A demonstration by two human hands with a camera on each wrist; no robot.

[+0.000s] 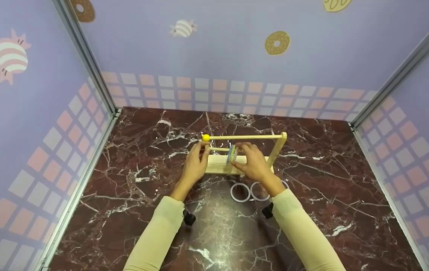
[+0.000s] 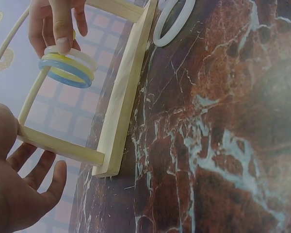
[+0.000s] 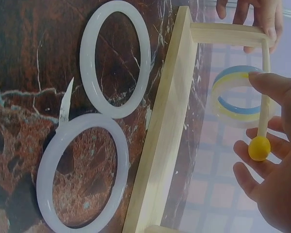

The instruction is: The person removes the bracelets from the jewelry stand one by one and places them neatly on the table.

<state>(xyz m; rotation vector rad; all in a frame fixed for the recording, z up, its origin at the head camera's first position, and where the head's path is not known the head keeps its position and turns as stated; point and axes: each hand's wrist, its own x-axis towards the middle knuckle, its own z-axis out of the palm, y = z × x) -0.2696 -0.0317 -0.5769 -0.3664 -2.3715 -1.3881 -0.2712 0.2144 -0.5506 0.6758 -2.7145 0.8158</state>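
A pale wooden stand [image 1: 218, 169] has two horizontal rods, each tipped with a yellow ball. My left hand [image 1: 195, 163] grips the top of the stand's left upright [image 2: 63, 145], thumb on one side and fingers on the other. Blue [image 2: 63, 70], yellow and whitish bangles hang together round the lower rod [image 2: 33, 94]. At that rod's free end, my right hand [image 1: 253, 162] pinches the whitish bangle [image 3: 218, 109] between thumb and fingers. The rod's yellow ball [image 3: 259, 148] lies close to the palm. The upper rod [image 1: 244, 137] passes behind both hands.
White bangles [image 1: 240, 192] lie on the dark red marbled table [image 1: 131, 210] in front of the stand, partly under my right wrist. The right upright [image 1: 277, 150] rises beside that hand. Patterned purple panels [image 1: 229, 56] enclose the back and sides.
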